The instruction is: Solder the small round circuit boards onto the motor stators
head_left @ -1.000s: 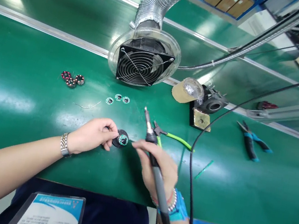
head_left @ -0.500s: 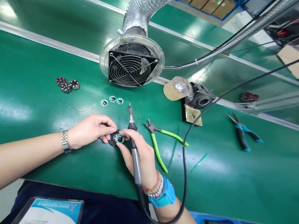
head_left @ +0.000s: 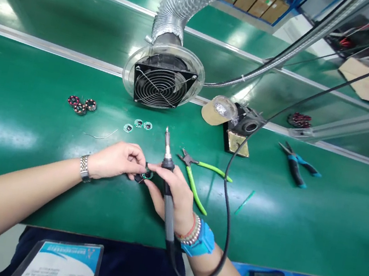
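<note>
Small round circuit board [head_left: 147, 175], green with a dark centre, sits in a black holder [head_left: 137, 178] low over the green worktop [head_left: 3, 172], directly in front of the person; whether the holder touches the surface is hard to tell. The left hand [head_left: 116, 161] is nearly closed, its fingers pinching the holder from the left. The right hand [head_left: 174, 193] is wrapped around the grey grip of a soldering iron [head_left: 168, 206], whose metal tip points up and away, clear of the board. Its fingertips [head_left: 152, 167] reach across to the board's edge, right beside the left hand's fingers. Green-handled side cutters [head_left: 193, 186] lie just right of the right hand. Three small round boards [head_left: 138, 123] and a short length of solder wire [head_left: 101, 135] lie ahead of the left hand, with a cluster of dark rings [head_left: 81, 105] farther left. Blue-handled pliers [head_left: 295, 170] lie well off to the right.
</note>
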Available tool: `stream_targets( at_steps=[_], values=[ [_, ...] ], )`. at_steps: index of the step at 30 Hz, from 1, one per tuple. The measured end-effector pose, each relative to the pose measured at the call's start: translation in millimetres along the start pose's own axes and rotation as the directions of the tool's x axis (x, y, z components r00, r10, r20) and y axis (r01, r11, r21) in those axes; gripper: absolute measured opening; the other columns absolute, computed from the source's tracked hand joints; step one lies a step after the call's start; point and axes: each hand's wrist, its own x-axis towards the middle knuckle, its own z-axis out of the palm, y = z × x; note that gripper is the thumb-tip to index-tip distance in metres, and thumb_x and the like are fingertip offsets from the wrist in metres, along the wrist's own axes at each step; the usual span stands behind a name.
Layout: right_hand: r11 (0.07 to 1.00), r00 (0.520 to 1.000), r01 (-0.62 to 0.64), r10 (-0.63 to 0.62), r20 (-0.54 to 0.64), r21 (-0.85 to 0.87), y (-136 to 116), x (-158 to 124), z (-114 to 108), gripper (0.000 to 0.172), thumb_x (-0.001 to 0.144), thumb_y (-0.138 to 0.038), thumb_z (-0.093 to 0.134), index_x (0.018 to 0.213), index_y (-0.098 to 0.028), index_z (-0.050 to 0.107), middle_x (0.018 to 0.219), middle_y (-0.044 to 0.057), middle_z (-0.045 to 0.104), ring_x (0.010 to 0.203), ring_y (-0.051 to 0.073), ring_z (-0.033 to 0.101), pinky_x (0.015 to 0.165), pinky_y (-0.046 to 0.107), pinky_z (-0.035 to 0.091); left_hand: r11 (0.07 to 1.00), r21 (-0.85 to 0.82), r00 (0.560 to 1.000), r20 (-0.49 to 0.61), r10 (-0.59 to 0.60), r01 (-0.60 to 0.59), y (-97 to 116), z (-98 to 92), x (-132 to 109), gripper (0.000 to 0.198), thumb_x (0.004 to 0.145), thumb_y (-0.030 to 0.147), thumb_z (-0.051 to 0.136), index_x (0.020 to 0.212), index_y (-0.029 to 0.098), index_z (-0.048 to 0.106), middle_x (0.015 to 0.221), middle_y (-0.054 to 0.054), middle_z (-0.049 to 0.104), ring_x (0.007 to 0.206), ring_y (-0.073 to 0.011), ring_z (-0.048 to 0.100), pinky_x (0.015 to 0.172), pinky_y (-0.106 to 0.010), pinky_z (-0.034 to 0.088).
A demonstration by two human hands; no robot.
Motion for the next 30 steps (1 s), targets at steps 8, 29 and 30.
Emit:
stream_targets(
  at_steps=[8,29,30],
  values=[
    [1.0,1.0,0.0,0.0,0.003,0.015,0.5,-0.4,1.9,0.036,0.076,-0.006,0.057,0.108,-0.022,0.051,0.094,0.006,0.062,0.092,0.02,0.057,0.077,0.036,0.051,0.999,-0.052,0.997,0.083,-0.005,0.01,-1.8,-5.7,0.6,0.014,0.074,0.027,0.058,0.073,0.013,0.054,0.07,0.002,0.055,0.059,-0.0084,0.058,0.063,-0.024,0.048],
    [0.984,0.986,-0.164,0.162,0.035,0.065,3.1,-0.7,0.7,0.038,0.078,-0.012,0.058,0.112,-0.023,0.046,0.097,0.005,0.064,0.087,0.016,0.061,0.08,0.031,0.051,0.867,0.393,0.95,0.19,0.249,-0.306,-3.6,-16.8,1.5,0.008,0.079,0.02,0.049,0.077,0.016,0.055,0.067,0.001,0.059,0.057,-0.0081,0.058,0.056,-0.017,0.044],
    [0.984,0.985,-0.169,0.167,0.04,0.063,3.3,-1.0,1.1,0.038,0.078,-0.012,0.058,0.112,-0.023,0.046,0.097,0.005,0.064,0.087,0.016,0.061,0.08,0.031,0.051,0.869,0.39,0.95,0.192,0.248,-0.305,-3.8,-17.1,1.5,0.008,0.079,0.02,0.049,0.077,0.016,0.055,0.068,0.0,0.059,0.058,-0.0081,0.058,0.056,-0.017,0.044]
  ],
)
